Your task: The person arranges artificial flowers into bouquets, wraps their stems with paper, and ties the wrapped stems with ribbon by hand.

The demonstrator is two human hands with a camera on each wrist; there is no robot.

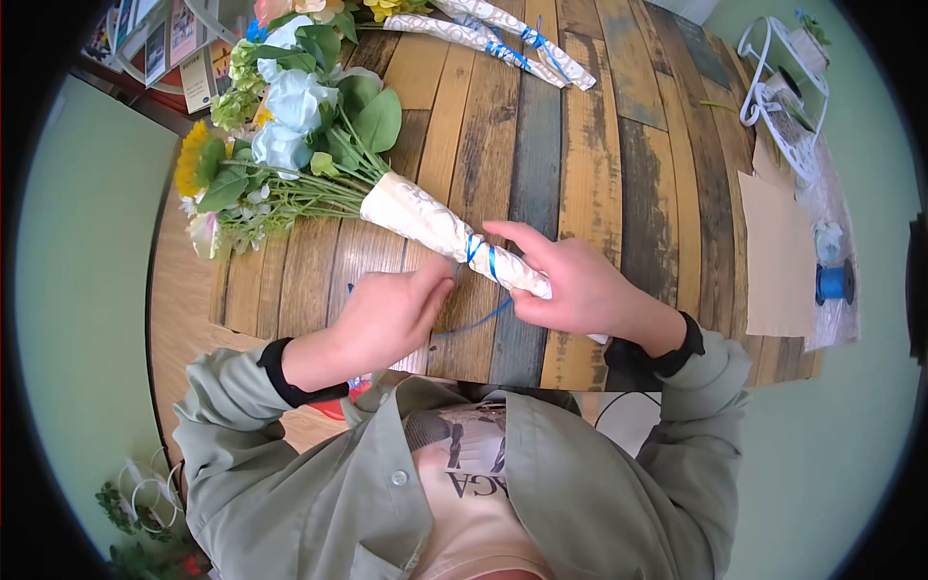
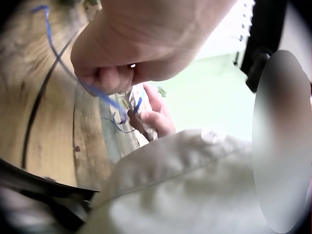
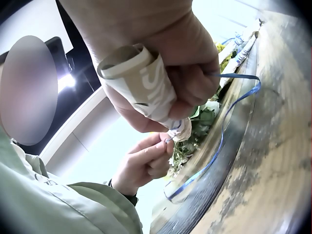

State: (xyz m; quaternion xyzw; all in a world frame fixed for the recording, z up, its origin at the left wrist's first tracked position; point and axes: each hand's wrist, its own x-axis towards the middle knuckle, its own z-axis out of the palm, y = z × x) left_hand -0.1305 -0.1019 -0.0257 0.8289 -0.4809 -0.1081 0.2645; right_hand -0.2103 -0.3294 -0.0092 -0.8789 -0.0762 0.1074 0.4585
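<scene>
A bouquet of artificial flowers (image 1: 290, 106) lies slantwise over the wooden table, its stems rolled in white patterned wrapping paper (image 1: 411, 213). Blue ribbon (image 1: 491, 259) crosses round the lower part of this paper. My right hand (image 1: 585, 285) grips the paper-wrapped stems near their lower end, whose open roll (image 3: 131, 66) shows in the right wrist view. From that hand a loose length of ribbon (image 3: 224, 129) trails down. Just left of the wrap, my left hand (image 1: 387, 309) pinches the ribbon with curled fingers; in the left wrist view a ribbon tail (image 2: 56, 51) hangs past them.
Other wrapped bunches with blue ribbon (image 1: 493, 43) lie at the table's far side. On the right are a sheet of brown paper (image 1: 781, 256), a blue ribbon spool (image 1: 836, 283) and a white metal stand (image 1: 812, 126). Magazines (image 1: 179, 48) stand at the back left.
</scene>
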